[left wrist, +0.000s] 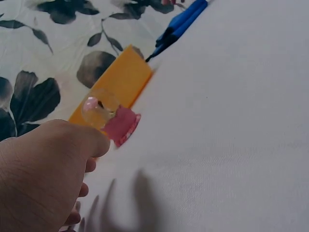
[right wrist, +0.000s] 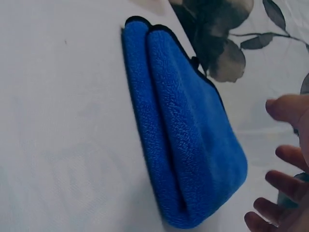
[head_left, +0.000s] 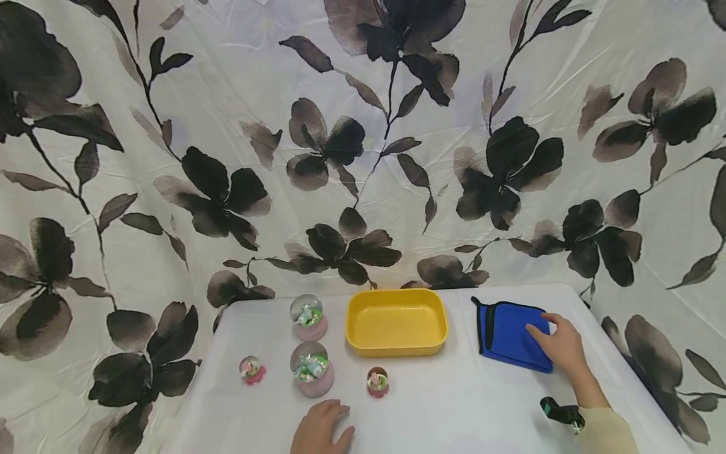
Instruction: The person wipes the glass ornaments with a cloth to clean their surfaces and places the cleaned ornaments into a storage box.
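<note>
My right hand (head_left: 561, 343) is over the right end of a folded blue towel (head_left: 513, 334) with black edging, thumb and fingers spread apart. In the right wrist view the fingers (right wrist: 285, 186) hold nothing and stand beside the thick folds of the towel (right wrist: 193, 130). My left hand (head_left: 323, 429) is low over the front of the table, fingers extended and holding nothing. Closest to it are a large snow globe (head_left: 312, 369) with a pink base and a small snow globe (head_left: 377, 382), also on pink. Past the left thumb, the left wrist view shows that small globe (left wrist: 120, 125).
A yellow rectangular tray (head_left: 397, 350) stands at the back middle of the white-covered table (head_left: 442, 410). Left of it is another large snow globe (head_left: 309, 318), and further left a small one (head_left: 252, 370). A flower-printed cloth (head_left: 363, 189) hangs behind the table.
</note>
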Demonstrator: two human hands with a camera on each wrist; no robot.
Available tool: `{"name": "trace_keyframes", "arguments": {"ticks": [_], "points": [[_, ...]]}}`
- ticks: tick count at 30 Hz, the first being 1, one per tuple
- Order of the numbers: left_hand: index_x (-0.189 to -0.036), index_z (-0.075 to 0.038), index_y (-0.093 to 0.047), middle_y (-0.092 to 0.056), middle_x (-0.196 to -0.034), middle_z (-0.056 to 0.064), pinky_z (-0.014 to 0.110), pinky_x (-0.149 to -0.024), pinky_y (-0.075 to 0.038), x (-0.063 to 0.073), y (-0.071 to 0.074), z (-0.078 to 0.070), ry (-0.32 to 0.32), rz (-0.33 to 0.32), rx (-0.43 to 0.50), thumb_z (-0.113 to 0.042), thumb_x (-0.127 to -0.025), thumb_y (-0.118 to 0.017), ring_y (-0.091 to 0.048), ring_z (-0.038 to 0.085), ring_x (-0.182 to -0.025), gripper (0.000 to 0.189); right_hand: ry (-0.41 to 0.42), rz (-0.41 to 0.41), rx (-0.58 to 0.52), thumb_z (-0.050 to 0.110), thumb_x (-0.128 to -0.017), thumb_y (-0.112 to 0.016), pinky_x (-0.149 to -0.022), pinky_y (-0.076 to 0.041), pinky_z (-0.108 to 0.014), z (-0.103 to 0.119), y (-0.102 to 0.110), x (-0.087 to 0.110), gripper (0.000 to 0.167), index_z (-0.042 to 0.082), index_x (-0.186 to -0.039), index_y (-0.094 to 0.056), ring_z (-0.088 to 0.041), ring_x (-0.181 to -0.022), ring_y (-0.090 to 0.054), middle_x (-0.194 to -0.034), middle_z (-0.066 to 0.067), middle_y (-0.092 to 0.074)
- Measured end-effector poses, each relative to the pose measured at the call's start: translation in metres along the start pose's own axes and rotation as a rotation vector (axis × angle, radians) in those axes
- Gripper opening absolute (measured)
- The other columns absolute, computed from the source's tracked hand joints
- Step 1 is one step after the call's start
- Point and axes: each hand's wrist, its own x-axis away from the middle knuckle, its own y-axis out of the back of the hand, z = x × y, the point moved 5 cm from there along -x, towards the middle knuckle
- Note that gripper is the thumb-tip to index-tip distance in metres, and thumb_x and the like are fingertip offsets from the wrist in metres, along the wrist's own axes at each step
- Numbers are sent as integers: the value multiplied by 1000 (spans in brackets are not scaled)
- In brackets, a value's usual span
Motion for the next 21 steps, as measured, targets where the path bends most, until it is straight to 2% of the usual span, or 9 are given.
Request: {"name": "trace_keyframes", "arguments": {"ticks": [6,10,14,18,21], "points": [[-110,-16,-68,-61,-117,4,51,-90,-47,-1,-1,-2,12,-2,10,-43,-86,-69,-56,31,-111,36,-203,-54,-56,34,-91,-65,-99,-34,-62,-21,-7,-8,70,-16,-134,-39,-55,-123,-37,-135,-40,-38],[-108,-17,-69,-62,-116,3,52,-89,-47,-5,-4,-6,6,-19,25,-42,-86,-70,-57,30,-110,33,-291,-55,-85,36,-89,-67,-100,-33,-61,-36,-10,-8,77,-16,-136,-36,-54,-123,-36,-135,-40,-37],[-109,-16,-69,-61,-116,3,53,-90,-46,-7,-7,-9,12,-7,49,-40,-86,-70,-56,31,-111,32,-317,-48,-88,41,-86,-70,-100,-35,-60,-47,-13,-9,85,-16,-137,-33,-53,-121,-39,-133,-39,-39],[-119,-15,-64,-59,-120,5,53,-93,-44,-5,-12,-12,24,52,63,-39,-87,-69,-54,32,-115,40,-308,-34,-99,42,-84,-72,-99,-35,-60,-52,-16,-11,89,-16,-138,-31,-52,-119,-40,-131,-39,-40],[-126,-14,-59,-57,-124,6,54,-93,-44,-3,-11,-14,12,61,59,-37,-87,-69,-53,33,-116,46,-284,-1,-121,42,-83,-74,-98,-36,-60,-52,-20,-12,91,-15,-139,-30,-52,-118,-41,-131,-40,-40]]}}
